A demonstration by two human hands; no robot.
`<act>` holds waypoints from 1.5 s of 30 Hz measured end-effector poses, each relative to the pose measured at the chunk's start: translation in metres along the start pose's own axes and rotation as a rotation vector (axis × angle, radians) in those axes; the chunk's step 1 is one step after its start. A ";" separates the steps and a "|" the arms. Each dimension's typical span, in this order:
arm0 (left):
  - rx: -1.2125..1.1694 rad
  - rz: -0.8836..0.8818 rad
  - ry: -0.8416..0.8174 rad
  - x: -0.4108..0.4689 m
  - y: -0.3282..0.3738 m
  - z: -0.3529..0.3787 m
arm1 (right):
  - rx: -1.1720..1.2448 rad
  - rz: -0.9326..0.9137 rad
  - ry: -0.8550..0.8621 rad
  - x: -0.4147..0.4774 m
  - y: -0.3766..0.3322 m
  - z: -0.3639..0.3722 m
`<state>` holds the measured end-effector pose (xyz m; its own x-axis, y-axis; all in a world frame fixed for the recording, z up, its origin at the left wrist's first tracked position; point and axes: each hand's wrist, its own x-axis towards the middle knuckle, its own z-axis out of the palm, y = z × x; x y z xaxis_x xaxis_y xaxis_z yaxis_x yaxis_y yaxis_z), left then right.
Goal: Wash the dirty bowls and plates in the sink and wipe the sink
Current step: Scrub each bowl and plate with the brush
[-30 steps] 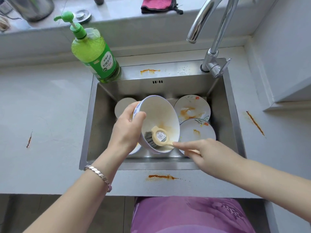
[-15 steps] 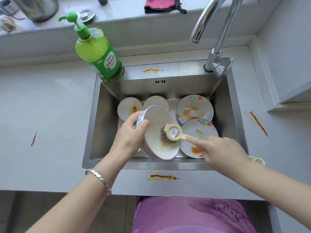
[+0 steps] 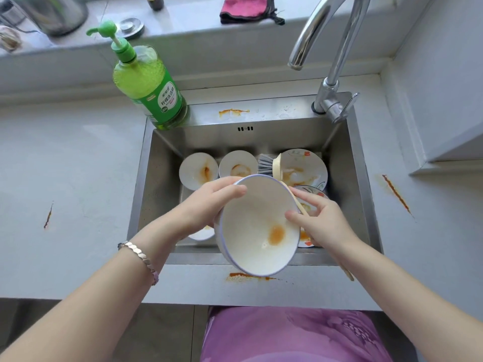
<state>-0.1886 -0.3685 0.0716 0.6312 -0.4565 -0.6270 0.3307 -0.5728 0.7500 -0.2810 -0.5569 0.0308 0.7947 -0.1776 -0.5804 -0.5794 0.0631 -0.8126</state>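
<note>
A white bowl [image 3: 257,226] with a blue rim is tilted toward me over the front of the steel sink [image 3: 362,178]; an orange stain sits inside it. My left hand [image 3: 209,202] grips its upper left rim. My right hand [image 3: 320,220] holds the cream handle of the dish brush [image 3: 269,165] against the bowl's right side, thumb on the rim. The grey bristle head sticks out behind the bowl. Two small stained dishes [image 3: 198,171] [image 3: 237,164] and two patterned dirty plates [image 3: 305,165] [image 3: 312,192] lie in the basin.
A green soap bottle [image 3: 149,84] stands on the sink's back left corner, the faucet [image 3: 329,48] at the back right. A pink cloth [image 3: 245,9] lies on the sill. Orange smears mark the counter [image 3: 396,193] [image 3: 48,216], the front edge [image 3: 248,276] and the sink's back ledge [image 3: 232,111].
The brush has left the inside of the bowl and now points away behind it. The bowl has turned its opening toward me, and my right hand has moved to its right rim.
</note>
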 end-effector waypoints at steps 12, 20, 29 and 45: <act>-0.437 0.387 0.660 -0.012 -0.031 0.070 | 0.376 0.091 0.146 -0.002 -0.016 0.029; -0.474 0.508 0.976 0.001 -0.013 0.052 | 0.310 -0.030 0.146 -0.008 -0.025 0.029; -0.024 0.442 0.791 -0.005 -0.023 0.016 | -0.989 -0.350 0.001 -0.025 -0.032 -0.012; 0.092 0.335 0.754 -0.009 -0.019 0.007 | -0.756 -0.216 -0.380 -0.024 -0.035 0.011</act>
<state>-0.2058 -0.3583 0.0612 0.9978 -0.0526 -0.0399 0.0040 -0.5558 0.8313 -0.2775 -0.5445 0.0724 0.8295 0.2372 -0.5056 -0.2670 -0.6267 -0.7321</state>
